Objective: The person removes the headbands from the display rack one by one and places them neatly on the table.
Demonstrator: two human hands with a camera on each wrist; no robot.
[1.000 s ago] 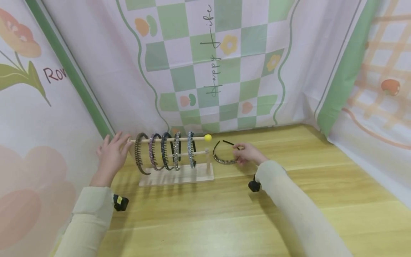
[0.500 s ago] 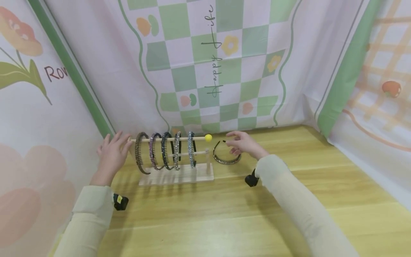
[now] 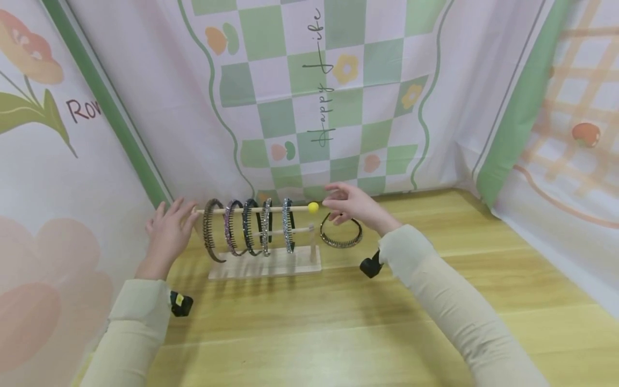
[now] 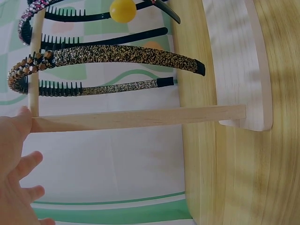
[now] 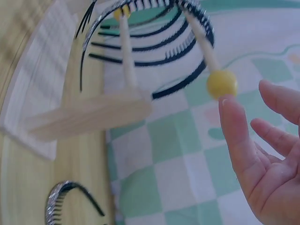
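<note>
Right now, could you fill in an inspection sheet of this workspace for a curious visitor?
Surface: a wood-grain table.
Things in use: a wooden stand with five headbands hanging on its upper rod; a sixth headband lies on the table to the right.
Clutter: nothing seen.
Left hand: touches the stand's left end, fingers spread.
Right hand: open, holding nothing, beside the yellow ball on the rod's tip; whether they touch is unclear.
Cables: nothing seen.
Surroundings: behind, a cloth printed with green-and-white checks and "Happy Life"; more printed fabric at both sides.
</note>
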